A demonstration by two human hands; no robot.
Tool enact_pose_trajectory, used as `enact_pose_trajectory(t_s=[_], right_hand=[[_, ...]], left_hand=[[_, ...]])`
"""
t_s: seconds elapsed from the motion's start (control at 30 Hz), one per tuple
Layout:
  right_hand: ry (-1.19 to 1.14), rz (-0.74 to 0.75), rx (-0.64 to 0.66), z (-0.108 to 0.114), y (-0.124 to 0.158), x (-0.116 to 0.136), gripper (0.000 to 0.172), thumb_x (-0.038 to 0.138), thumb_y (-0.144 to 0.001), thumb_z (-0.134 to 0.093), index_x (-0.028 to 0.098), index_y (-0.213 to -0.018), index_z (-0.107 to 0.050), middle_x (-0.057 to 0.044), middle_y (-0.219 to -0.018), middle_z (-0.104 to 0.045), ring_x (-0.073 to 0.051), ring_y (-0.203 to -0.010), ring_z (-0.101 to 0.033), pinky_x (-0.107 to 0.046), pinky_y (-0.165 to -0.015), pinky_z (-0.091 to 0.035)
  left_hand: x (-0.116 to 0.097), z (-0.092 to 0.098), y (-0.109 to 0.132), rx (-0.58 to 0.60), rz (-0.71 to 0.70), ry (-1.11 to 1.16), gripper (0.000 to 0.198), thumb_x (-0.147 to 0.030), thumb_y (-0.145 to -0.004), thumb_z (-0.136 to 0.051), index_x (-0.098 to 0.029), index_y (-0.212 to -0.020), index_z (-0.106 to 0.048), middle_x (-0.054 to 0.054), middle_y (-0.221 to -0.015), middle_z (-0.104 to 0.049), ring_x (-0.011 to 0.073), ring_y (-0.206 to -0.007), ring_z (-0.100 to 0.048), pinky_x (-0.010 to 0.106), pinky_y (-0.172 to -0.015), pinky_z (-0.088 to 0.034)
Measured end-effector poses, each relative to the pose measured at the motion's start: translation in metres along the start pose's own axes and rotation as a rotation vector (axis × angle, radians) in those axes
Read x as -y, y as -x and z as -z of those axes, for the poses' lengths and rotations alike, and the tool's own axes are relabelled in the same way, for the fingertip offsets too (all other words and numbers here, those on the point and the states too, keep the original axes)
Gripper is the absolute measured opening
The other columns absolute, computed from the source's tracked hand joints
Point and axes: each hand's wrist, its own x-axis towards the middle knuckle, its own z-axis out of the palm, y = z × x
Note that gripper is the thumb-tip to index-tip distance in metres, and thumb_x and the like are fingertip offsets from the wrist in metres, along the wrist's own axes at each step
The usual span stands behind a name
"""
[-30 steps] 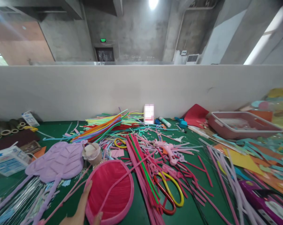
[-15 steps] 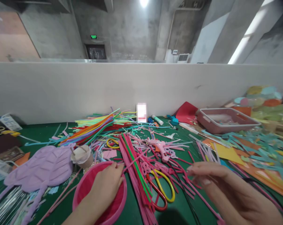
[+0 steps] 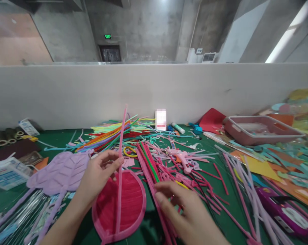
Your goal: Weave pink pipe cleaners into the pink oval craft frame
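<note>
My left hand (image 3: 102, 172) pinches a long pink pipe cleaner (image 3: 121, 143) between thumb and fingers. The stem stands nearly upright, its lower part crossing in front of a leaf-shaped piece (image 3: 133, 195) with a dark red filled middle and a pink rim. My right hand (image 3: 181, 207) hovers over the right side of a bundle of pink and red pipe cleaners (image 3: 145, 161) with green ones among them. Its thumb and forefinger are apart, the other fingers curled and partly hidden. Under that hand, a bit of yellow scissors handle (image 3: 181, 184) shows.
A lilac leaf-shaped piece (image 3: 64, 170) lies on the left. Coloured pipe cleaners (image 3: 105, 137) are heaped at the back. A pink glue gun (image 3: 184, 160) lies beyond my right hand. On the right are a pink tray (image 3: 266, 139), paper scraps and a purple device (image 3: 284, 211).
My left hand has risen from the red piece and now holds up a pink pipe cleaner. My right hand has moved left, over the scissors. The view has turned slightly right.
</note>
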Motion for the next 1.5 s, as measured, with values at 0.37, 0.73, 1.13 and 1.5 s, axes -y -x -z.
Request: enact_pose_trajectory(t_s=[0.37,0.73,1.13,1.5], right_hand=[[0.217,0.135,0.017,-0.038,-0.027,0.028,0.021,0.032,-0.091,-0.057,0.019,-0.104,-0.066,-0.003,-0.079,-0.072,-0.017,-0.068,-0.067,-0.026,-0.064,-0.048],[0.548,-0.123,-0.054,0.044,-0.042,-0.023,0.032,0.046,-0.088,-0.052,0.019,-0.085,-0.07,-0.005,-0.077,-0.074,-0.022,-0.066,-0.069,-0.029,-0.058,-0.049],[0.813,0.792,0.051,-0.039,-0.048,0.025,0.032,0.014,-0.093,-0.053,0.021,-0.124,-0.058,-0.011,-0.129,-0.059,-0.031,-0.131,-0.04,-0.054,-0.108,-0.032],[0.748,0.636,0.15,0.02,-0.044,-0.002,0.025,0.011,-0.095,-0.045,0.021,-0.098,-0.068,-0.005,-0.084,-0.066,-0.019,-0.081,-0.058,-0.036,-0.08,-0.047]], left_hand=[[0.002,0.019,0.02,-0.058,-0.112,-0.21,0.025,-0.044,-0.076,-0.068,-0.019,-0.081,-0.065,0.0,-0.074,-0.067,0.0153,-0.064,-0.062,0.023,-0.056,-0.048],[0.031,0.055,0.066,-0.219,0.152,-0.293,0.032,-0.054,-0.079,-0.056,-0.022,-0.085,-0.056,-0.009,-0.049,-0.05,0.0084,-0.031,-0.04,0.018,-0.033,-0.029],[0.036,0.001,0.063,0.174,-0.047,-0.287,0.013,-0.026,-0.085,-0.048,-0.021,-0.078,-0.057,-0.006,-0.057,-0.046,0.0117,-0.05,-0.043,0.022,-0.049,-0.032],[0.062,0.04,0.097,0.23,0.092,-0.594,0.029,-0.049,-0.087,-0.05,-0.028,-0.097,-0.065,0.004,-0.096,-0.07,0.0224,-0.084,-0.066,0.028,-0.072,-0.05]])
